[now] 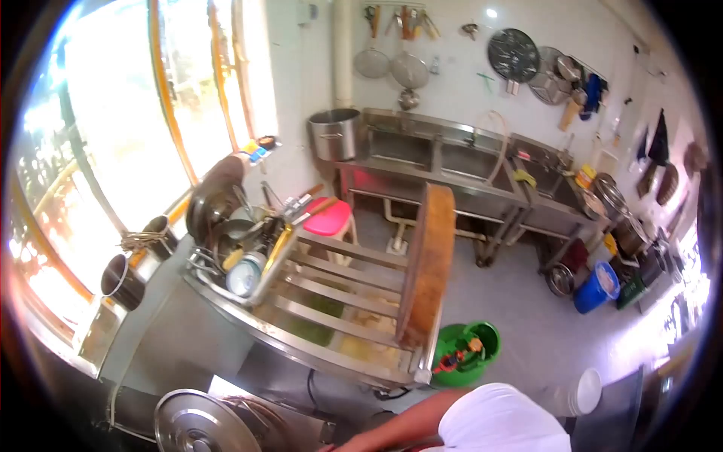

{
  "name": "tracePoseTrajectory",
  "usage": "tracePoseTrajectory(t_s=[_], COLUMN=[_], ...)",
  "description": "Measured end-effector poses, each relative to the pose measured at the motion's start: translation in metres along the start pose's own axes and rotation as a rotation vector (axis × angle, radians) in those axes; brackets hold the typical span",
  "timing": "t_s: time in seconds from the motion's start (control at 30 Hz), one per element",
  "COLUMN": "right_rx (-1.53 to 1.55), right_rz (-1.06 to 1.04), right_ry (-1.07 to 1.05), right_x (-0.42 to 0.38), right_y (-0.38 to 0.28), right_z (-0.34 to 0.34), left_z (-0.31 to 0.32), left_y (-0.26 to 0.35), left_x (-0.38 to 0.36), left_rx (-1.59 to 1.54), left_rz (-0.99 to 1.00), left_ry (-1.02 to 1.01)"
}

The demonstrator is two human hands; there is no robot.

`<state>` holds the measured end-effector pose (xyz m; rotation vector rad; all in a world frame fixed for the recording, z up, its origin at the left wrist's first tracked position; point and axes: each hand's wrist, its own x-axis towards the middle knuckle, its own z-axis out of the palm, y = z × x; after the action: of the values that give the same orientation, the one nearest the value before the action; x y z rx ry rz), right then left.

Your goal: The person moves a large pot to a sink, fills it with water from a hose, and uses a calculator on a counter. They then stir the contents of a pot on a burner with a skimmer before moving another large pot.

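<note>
A bare forearm in a white sleeve crosses the bottom of the head view and reaches left; it looks like my right arm. Only a sliver of my right hand (343,446) shows at the lower edge, its fingers cut off, so what it holds is hidden. Nearest to it on the left is a round metal lid (202,423) on the counter. My left hand is outside the picture. In front stands a metal rack table (343,296) with slats, and a thick round wooden chopping board (428,264) stands on edge at its right end.
A tray of pans and utensils (245,275) sits at the rack's left end. Beyond are a pink stool (329,217), a steel pot (334,135) and sinks (399,147). On the floor stand a green bucket (482,348), a blue bucket (596,288) and a white bucket (586,392).
</note>
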<state>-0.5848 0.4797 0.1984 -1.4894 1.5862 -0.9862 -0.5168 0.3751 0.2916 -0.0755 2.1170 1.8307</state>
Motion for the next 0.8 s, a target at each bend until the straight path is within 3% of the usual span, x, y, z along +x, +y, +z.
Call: tracePoseTrajectory(t_s=[0.17, 0.27, 0.37, 0.4, 0.43, 0.47, 0.5, 0.6, 0.63, 0.7, 0.8], right_rx=[0.137, 0.151, 0.226, 0.282, 0.172, 0.323, 0.381, 0.757, 0.870, 0.822, 0.797], right_rz=[0.283, 0.393, 0.468, 0.408, 0.313, 0.500, 0.328, 0.189, 0.208, 0.102, 0.166], right_ry=[0.369, 0.508, 0.710, 0.746, 0.998, 0.920, 1.153, 0.935, 0.828, 0.899, 0.901], right_x=[-0.076, -0.134, -0.194, -0.213, -0.237, -0.264, -0.281, -0.374, -0.405, -0.463, -0.550], right_y=[-0.024, -0.054, -0.107, -0.109, -0.143, -0.152, -0.140, -0.133, -0.129, -0.122, -0.117], right_z=[0.042, 0.071, 0.081, 0.085, 0.075, 0.078, 0.100, 0.137, 0.153, 0.177, 0.189], left_z=[0.051, 0.100, 0.161, 0.170, 0.172, 0.189, 0.210, 0.278, 0.308, 0.357, 0.434], left_y=[-0.047, -0.032, -0.039, -0.083, -0.122, -0.103, -0.083, -0.088, -0.069, -0.079, -0.065], left_x=[0.012, 0.011, 0.017, 0.034, 0.042, 0.039, 0.039, 0.042, 0.040, 0.055, 0.069], left_rx=[-0.572, -0.515, -0.526, -0.123, 0.273, 0.206, 0.153, 0.194, 0.390, 0.669, 0.806], left_rz=[-0.166, -0.186, -0.449, 0.003, 0.460, 0.218, -0.032, -0.400, -0.426, -0.343, -0.118], left_ry=[-0.448, -0.683, -0.725, -0.718, -0.711, -0.797, -0.860, -0.775, -0.731, -0.829, -0.833])
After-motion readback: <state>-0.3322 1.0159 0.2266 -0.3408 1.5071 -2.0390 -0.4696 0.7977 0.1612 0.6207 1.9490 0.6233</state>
